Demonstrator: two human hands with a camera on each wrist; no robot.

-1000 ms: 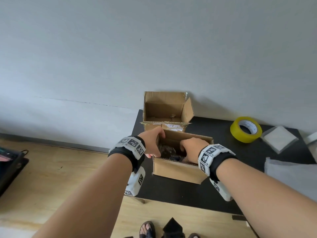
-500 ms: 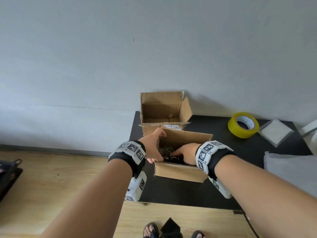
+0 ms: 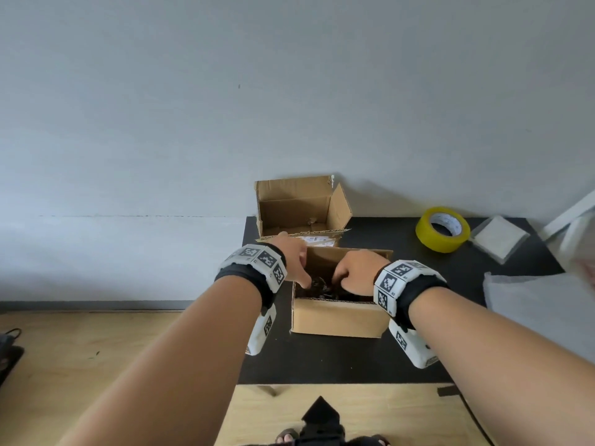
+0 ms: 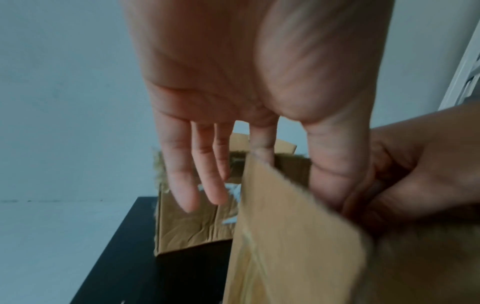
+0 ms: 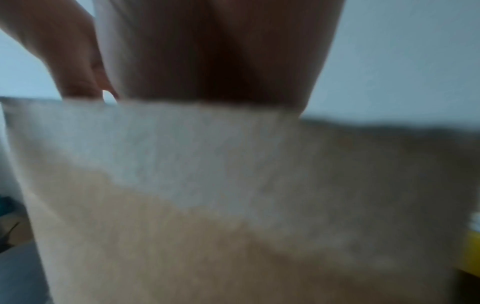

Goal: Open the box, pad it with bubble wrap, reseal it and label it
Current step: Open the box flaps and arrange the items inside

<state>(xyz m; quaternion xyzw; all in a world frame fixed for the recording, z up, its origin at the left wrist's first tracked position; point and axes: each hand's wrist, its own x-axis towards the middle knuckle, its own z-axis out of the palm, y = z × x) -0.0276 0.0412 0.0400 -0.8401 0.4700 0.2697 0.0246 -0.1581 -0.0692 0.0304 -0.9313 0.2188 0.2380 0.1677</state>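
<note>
My right hand (image 3: 357,272) dips into the near box (image 3: 338,320), its fingers hidden below the rim. The dark contents (image 3: 322,286) between my hands are too small to identify, and my right wrist view is mostly blurred cardboard.

A small brown cardboard box (image 3: 338,317) stands upright near the front left of the black table (image 3: 322,362), top open, dark items (image 3: 318,286) inside. A sheet of pale bubble wrap (image 3: 534,304) lies flat at the table's right edge, well apart from the box
</note>
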